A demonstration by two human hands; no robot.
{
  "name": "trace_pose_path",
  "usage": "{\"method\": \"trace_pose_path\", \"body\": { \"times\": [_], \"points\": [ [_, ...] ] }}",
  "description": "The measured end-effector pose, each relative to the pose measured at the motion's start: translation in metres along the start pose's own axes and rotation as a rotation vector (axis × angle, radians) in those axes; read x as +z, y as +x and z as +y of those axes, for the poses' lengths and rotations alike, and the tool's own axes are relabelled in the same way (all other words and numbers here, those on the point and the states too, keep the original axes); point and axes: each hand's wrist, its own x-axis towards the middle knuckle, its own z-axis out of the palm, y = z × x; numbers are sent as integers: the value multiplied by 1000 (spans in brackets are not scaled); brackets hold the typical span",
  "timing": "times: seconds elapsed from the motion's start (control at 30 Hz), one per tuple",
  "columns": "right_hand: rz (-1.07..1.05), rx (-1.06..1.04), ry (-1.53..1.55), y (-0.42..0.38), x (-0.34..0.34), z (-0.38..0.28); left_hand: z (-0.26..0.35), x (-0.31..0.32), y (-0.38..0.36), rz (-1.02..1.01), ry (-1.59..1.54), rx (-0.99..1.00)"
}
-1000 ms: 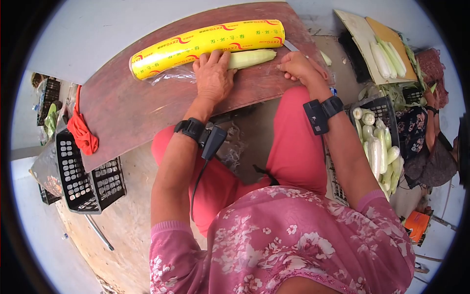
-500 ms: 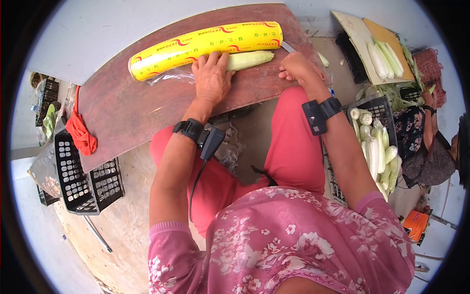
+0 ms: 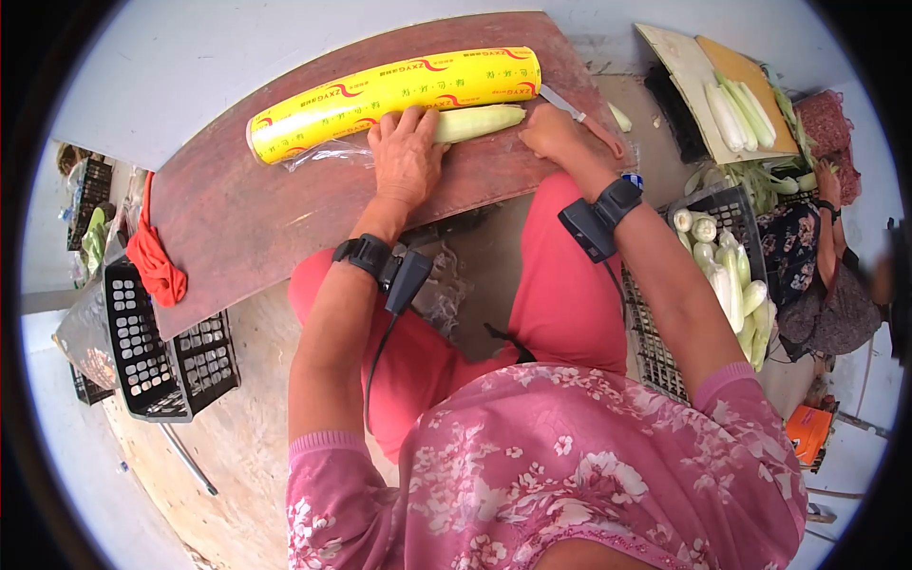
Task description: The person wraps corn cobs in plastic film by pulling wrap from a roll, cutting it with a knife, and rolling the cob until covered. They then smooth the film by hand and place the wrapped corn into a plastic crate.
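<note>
One pale vegetable (image 3: 484,123) lies on the table (image 3: 256,223) beside the yellow roll (image 3: 380,99) in the head view, its end clasped by the left hand (image 3: 407,160), the right hand (image 3: 556,136) curled near its tip, any pinch hidden; wrapping seems in hand, the next move calling for snug clear film (image 3: 328,153).

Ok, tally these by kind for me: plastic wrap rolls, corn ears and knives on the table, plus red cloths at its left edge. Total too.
Yellow plastic wrap roll: 1
Pale green corn ear, partly under the left hand: 1
Knife: 1
Red cloth: 1
Total: 4
</note>
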Motion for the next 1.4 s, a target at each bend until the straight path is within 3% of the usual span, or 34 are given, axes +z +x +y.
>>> {"method": "trace_pose_path", "body": {
  "times": [0.07, 0.17, 0.27, 0.37, 0.47, 0.57, 0.77, 0.93, 1.07, 1.27, 1.4],
  "points": [
    [183, -124, -168, 8, 18, 2, 0, 0, 0, -3, -4, 2],
    [158, -168, -148, 4, 11, 5, -1, 0, 0, 0, -18, 13],
    [-201, 244, 457, -7, -22, 2, -2, -3, -2, -7, -27, 12],
    [-106, 304, 777, -13, -25, 15, -2, -2, 0, -10, -32, 10],
    [-39, 76, 589, -25, -19, 2, -2, -1, 0, -7, -32, 9],
    [94, -430, -39, -26, -6, 0, -1, -3, 0, -12, -41, -10],
    [17, -522, -310, -23, -1, -17, -2, -1, 2, -14, -44, -20],
    [96, -565, -208, -19, 6, -5, -4, 1, 1, -2, -48, -9],
    [242, -531, 150, -26, -3, -2, -5, 1, 1, -9, -44, -9],
    [328, -690, 293, -15, -1, -5, -5, 2, 0, -1, -49, 1],
    [253, -536, 312, -7, 0, -1, -5, 0, 2, -14, -43, -1]
  ]
}}
